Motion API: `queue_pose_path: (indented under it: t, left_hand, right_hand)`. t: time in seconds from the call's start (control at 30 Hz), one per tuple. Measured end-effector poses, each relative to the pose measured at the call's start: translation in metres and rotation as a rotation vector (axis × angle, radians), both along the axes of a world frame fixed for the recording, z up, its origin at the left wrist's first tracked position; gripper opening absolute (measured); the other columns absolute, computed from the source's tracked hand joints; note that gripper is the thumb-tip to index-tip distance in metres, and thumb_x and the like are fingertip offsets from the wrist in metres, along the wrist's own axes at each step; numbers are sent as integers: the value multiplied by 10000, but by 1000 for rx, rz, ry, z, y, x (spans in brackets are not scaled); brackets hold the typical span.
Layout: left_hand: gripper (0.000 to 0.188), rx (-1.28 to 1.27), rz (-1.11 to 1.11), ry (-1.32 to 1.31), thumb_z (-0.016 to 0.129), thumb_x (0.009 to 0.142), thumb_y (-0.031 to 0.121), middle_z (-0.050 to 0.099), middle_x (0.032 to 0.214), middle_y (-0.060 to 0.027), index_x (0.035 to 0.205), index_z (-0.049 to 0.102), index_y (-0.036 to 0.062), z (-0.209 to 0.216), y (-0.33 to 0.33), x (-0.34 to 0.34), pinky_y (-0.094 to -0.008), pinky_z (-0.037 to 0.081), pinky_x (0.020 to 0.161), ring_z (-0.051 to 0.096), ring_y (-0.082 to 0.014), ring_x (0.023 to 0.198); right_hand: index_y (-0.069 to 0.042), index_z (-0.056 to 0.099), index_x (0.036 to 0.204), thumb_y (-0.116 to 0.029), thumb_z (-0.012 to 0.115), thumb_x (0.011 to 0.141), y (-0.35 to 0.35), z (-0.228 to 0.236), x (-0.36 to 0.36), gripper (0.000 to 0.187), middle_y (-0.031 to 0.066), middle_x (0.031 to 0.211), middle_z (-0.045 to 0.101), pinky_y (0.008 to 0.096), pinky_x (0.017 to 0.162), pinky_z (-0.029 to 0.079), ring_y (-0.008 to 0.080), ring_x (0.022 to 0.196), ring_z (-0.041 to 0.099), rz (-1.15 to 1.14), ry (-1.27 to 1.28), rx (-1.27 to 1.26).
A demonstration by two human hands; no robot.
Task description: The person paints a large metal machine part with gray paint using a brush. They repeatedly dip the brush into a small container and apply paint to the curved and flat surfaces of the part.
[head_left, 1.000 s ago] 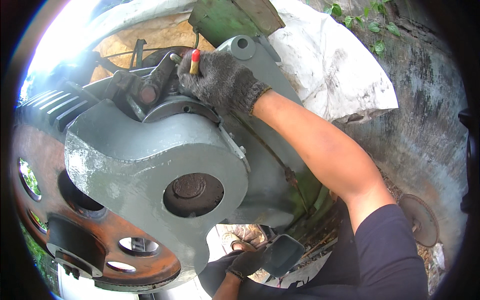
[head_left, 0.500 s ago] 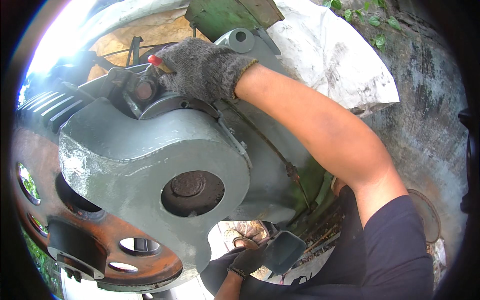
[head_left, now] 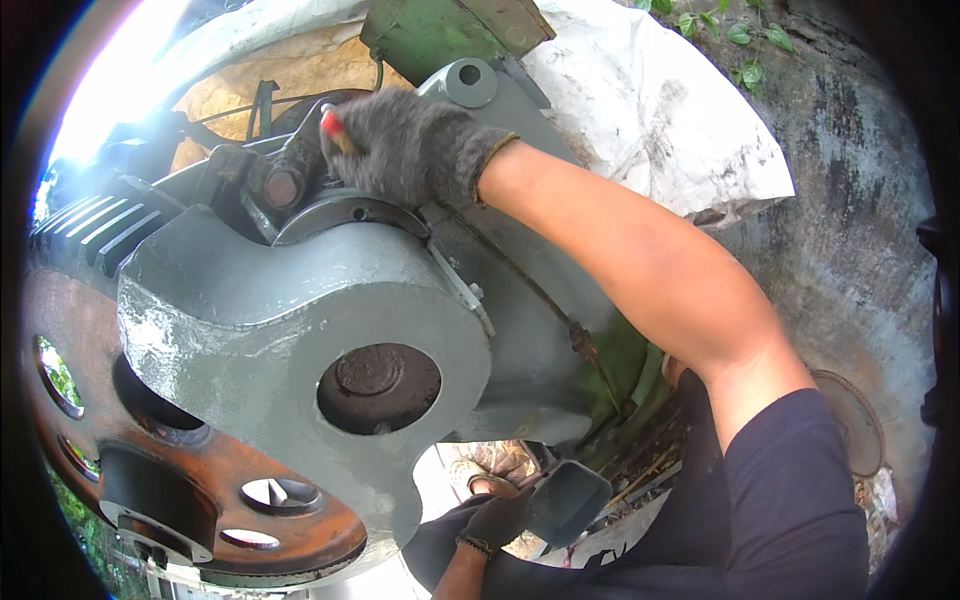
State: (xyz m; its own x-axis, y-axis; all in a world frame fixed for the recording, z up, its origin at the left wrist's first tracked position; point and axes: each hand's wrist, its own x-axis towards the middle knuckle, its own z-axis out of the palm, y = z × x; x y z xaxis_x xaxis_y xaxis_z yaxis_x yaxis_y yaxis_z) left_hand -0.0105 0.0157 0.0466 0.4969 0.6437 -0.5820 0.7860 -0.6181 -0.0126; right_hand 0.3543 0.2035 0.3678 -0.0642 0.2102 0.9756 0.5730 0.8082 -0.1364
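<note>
My right hand (head_left: 410,145), in a dark grey knitted glove, is closed round a paintbrush (head_left: 336,130) with a red-tipped, wood-coloured handle. Its bristles are hidden behind the glove. The hand is over the upper part of a large grey machine (head_left: 250,290), beside a curved collar (head_left: 350,213) and a dark round-ended bolt (head_left: 283,187). Lower down, my gloved left hand (head_left: 495,518) grips a squarish container (head_left: 567,503) whose inside looks dark grey. The machine's coat is glossy grey, with a round recess (head_left: 378,388) in its face.
A rusty flywheel (head_left: 330,535) with round holes is at the lower left. Behind the machine are a green metal box (head_left: 450,35) and a white sheet (head_left: 650,110). A stained wall (head_left: 840,190) stands on the right. A thin rod (head_left: 530,280) runs down the machine's side.
My right hand has turned a little, and the brush handle has swung more upright and to the right. My left hand keeps the container in nearly the same place.
</note>
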Motion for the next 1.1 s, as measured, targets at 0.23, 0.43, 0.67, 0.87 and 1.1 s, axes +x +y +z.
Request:
queue_pose_path:
  t: [0.23,0.43,0.67,0.87,1.1]
  left_hand:
    - [389,57,-16,-4,520,1087,403,767,1063,-98,1212,711,88,-24,-3,-25,-391,568,818,753,-234,958]
    - [413,-19,76,32,506,1101,421,772,1029,-100,1226,723,93,22,-5,21,-380,571,804,749,-219,948]
    - [440,-51,-95,-163,481,1125,327,728,1027,-81,1271,693,-30,-123,17,-124,-273,558,747,714,-142,912]
    - [431,-108,104,-72,552,1087,389,744,1047,-62,1283,716,41,-43,11,-27,-306,550,787,714,-142,941]
    - [389,45,-44,-187,592,989,191,751,940,-78,1346,660,52,-6,-4,-4,-370,575,653,721,-198,742]
  right_hand:
    - [-26,707,988,-282,628,1049,-5,-1,2,275,207,898,719,451,788,572,379,802,696,82,95,-96]
    - [-32,710,1072,-294,662,1038,-10,8,38,268,163,909,746,416,781,576,305,797,712,257,206,-123]
    - [-48,724,1112,-289,686,1039,-18,9,22,255,106,972,764,406,841,580,227,910,733,137,37,-28]
    - [-60,728,1139,-305,726,1014,-29,3,39,275,120,1032,756,397,893,577,248,984,730,320,238,-38]
    - [-45,723,1160,-304,712,1040,-59,-11,37,286,81,917,731,375,776,585,191,828,695,688,438,-312]
